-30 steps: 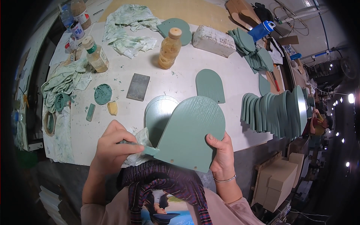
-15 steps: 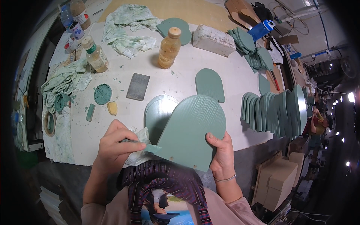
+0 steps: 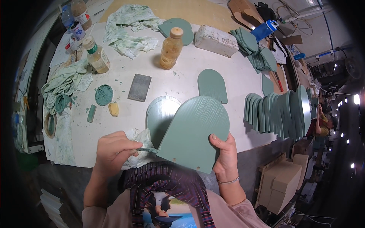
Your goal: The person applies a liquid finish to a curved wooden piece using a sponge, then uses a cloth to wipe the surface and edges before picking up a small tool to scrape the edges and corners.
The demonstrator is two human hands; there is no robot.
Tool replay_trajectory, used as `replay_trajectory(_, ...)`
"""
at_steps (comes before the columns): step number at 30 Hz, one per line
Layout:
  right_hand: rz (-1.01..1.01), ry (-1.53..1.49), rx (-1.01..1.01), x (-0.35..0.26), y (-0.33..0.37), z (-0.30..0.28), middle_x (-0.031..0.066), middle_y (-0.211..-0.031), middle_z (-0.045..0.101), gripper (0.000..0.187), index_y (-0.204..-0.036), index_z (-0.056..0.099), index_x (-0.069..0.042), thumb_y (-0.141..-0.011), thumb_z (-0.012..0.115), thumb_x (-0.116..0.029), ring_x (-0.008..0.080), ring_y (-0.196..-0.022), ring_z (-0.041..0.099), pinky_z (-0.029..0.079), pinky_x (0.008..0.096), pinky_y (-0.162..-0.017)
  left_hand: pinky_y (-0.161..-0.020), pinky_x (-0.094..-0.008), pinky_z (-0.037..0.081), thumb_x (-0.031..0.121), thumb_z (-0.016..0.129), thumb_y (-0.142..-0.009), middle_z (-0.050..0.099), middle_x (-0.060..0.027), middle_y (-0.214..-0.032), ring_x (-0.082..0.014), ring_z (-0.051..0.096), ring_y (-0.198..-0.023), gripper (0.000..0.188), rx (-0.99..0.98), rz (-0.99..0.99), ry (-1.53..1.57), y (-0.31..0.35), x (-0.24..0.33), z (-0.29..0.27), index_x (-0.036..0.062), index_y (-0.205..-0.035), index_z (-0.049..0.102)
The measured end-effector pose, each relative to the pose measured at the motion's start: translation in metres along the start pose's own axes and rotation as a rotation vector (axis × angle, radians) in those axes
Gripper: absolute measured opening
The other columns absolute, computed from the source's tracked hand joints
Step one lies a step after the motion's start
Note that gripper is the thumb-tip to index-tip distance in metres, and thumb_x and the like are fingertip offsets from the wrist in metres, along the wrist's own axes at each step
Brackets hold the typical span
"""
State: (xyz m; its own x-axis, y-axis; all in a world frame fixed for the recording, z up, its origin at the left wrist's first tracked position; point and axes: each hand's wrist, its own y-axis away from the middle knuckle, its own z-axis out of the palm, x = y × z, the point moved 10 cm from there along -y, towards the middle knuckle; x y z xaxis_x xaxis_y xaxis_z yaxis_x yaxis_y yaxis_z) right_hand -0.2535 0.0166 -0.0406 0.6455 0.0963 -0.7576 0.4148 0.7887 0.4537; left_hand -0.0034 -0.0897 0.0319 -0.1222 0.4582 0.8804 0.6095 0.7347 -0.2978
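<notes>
My right hand [image 3: 224,152] grips the right edge of a green round-topped panel [image 3: 195,133], thumb on its face and fingers hidden behind. Two small holes show along the panel's lower edge. In my left hand [image 3: 114,150], a thin green-smeared strip [image 3: 148,150] is pinched between thumb and fingers; its tip meets the panel's lower left edge. A crumpled stained cloth [image 3: 138,161] lies under the strip at the table edge. Partly covered by the held panel, another green panel [image 3: 159,108] rests on the table.
Toward the left are a tub of green paste [image 3: 104,95], a yellow lump [image 3: 113,109], a small green block [image 3: 91,113] and a grey slab [image 3: 139,87]. Bottles [image 3: 172,49] stand farther back. A row of green panels [image 3: 277,114] stands at right, near cardboard boxes [image 3: 279,182].
My left hand has shifted slightly left and turned, so the strip now appears edge-on at the panel's lower left edge. The right hand and panel stay nearly still.
</notes>
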Motion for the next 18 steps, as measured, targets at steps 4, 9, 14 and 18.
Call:
replay_trajectory(4,-0.002,-0.002,0.009,-0.002,0.001,-0.002,0.0194,-0.115,0.064,0.048,-0.126,0.049,0.008,-0.083,0.069,-0.001,0.0282,-0.099,0.067,0.057,0.0392,-0.087,-0.051,-0.0251,0.048,-0.007,0.062,-0.078,0.067,-0.0130,-0.066,-0.0158,0.065,-0.056,0.018,-0.018,-0.201,0.140,0.009,-0.019,0.008,-0.0028,-0.092,0.072)
replay_trajectory(9,0.009,0.022,0.030,-0.004,0.005,0.003,0.0160,-0.115,0.063,0.039,-0.122,0.053,0.006,-0.083,0.058,0.007,0.0248,-0.100,0.065,0.053,0.0381,-0.090,-0.052,-0.0242,0.049,-0.007,0.060,-0.080,0.069,-0.0131,-0.070,-0.0145,0.066,-0.058,0.018,-0.007,-0.273,0.167,0.013,-0.023,0.007,-0.0042,-0.093,0.072)
replay_trajectory(14,-0.008,0.025,0.015,-0.006,0.006,0.003,0.0160,-0.115,0.063,0.040,-0.123,0.052,0.006,-0.083,0.058,0.007,0.0247,-0.100,0.065,0.053,0.0379,-0.090,-0.052,-0.0234,0.049,-0.006,0.060,-0.082,0.069,-0.0121,-0.070,-0.0133,0.065,-0.057,0.017,-0.007,-0.297,0.180,0.010,-0.021,0.008,-0.0046,-0.094,0.072)
replay_trajectory(18,-0.026,0.029,0.015,-0.010,0.008,0.006,0.0161,-0.116,0.062,0.042,-0.124,0.051,0.006,-0.083,0.058,0.007,0.0249,-0.101,0.065,0.053,0.0379,-0.091,-0.051,-0.0237,0.049,-0.006,0.060,-0.082,0.069,-0.0117,-0.068,-0.0127,0.064,-0.056,0.016,-0.037,-0.310,0.152,0.011,-0.021,0.009,-0.0049,-0.092,0.072)
